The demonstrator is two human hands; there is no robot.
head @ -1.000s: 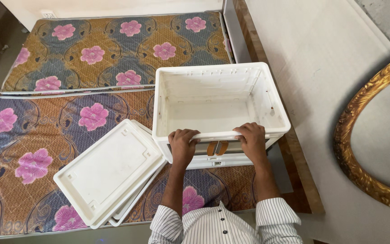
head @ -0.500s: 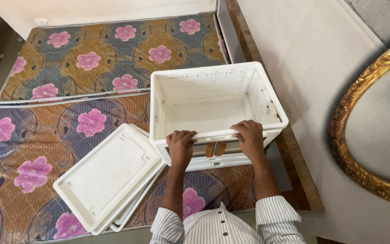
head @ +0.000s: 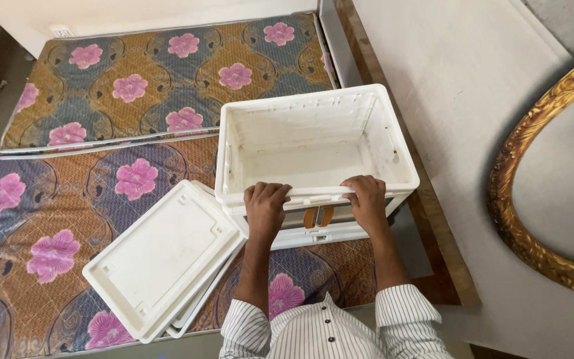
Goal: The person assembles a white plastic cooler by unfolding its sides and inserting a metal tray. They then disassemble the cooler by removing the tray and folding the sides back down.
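Observation:
A white plastic crate [head: 313,106], open at the top and empty inside, stands on a floral mattress [head: 54,199]. Both of my hands grip its near rim. My left hand [head: 265,207] curls over the rim's left part and my right hand [head: 367,199] over its right part. Below the rim, between my hands, two small orange latches [head: 318,216] show on the crate's front wall. To the left of the crate lie flat white plastic lids [head: 164,256], stacked and slightly fanned.
A second floral mattress [head: 167,73] lies further back against a white wall. A wooden strip [head: 433,219] runs along the mattress's right side. An ornate gold oval frame [head: 533,193] lies on the pale floor at the right.
The crate has shifted slightly left and away with my hands on its rim. My left hand's fingers now reach further over the rim.

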